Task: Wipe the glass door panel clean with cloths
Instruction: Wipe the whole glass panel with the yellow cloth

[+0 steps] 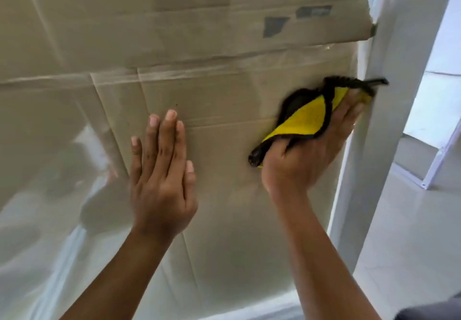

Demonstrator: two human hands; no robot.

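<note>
cardboard sheets (224,32) behind | white post (389,95) right | pale tiled floor (411,245) | daylight

Single view: head-worn wide-angle camera. It looks forward and somewhat downward, close against the clear glass door panel backed with brown cardboard (199,95), which fills most of the frame. The left hand (162,177) and right hand (306,155) reach in from the bottom edge to mid-frame. A white painted door frame (374,157) runs down the right side, with pale tiled floor (411,245) beyond it.

yellow cloth (305,117) with dark edging, bunched against glass panel (224,145)
</note>
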